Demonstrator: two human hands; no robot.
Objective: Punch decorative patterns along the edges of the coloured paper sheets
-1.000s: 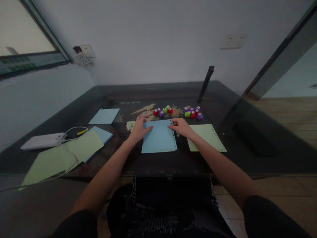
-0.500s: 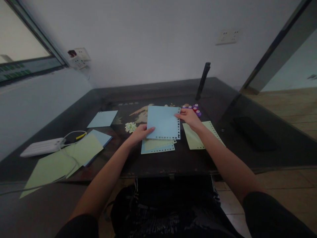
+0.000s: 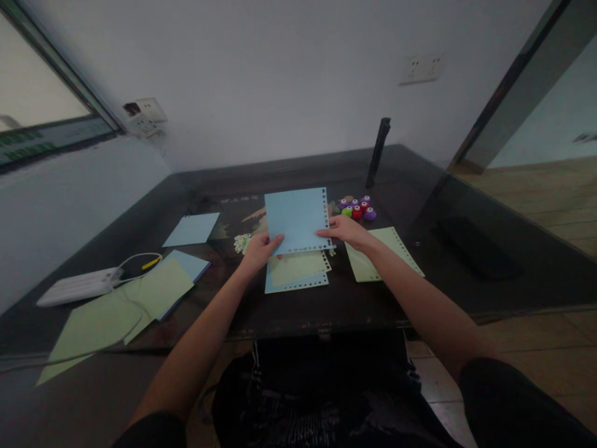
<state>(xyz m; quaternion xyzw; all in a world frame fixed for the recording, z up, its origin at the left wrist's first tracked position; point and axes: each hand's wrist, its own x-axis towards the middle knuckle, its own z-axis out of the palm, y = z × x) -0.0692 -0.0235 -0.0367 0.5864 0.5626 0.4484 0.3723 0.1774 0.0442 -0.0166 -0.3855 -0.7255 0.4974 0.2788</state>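
I hold a light blue paper sheet (image 3: 295, 219) with punched holes along its right and bottom edges, lifted and tilted up above the dark table (image 3: 466, 274). My left hand (image 3: 261, 249) grips its lower left corner and my right hand (image 3: 344, 230) grips its lower right edge. Under it lie a green punched sheet (image 3: 298, 267) on top of another blue punched sheet (image 3: 293, 284). Small coloured paper punches (image 3: 357, 209) sit just beyond my right hand.
A green punched sheet (image 3: 387, 255) lies to the right. Left are a blue sheet (image 3: 192, 229), stacked green and blue sheets (image 3: 153, 289), a white power strip (image 3: 77, 285) with cable, and paper scraps (image 3: 242, 242). A black stick (image 3: 377, 152) stands at the back.
I have lifted the top blue sheet off the stack and tipped it upright, uncovering the green sheet below. My right hand slid from the sheet's upper right edge to its lower right.
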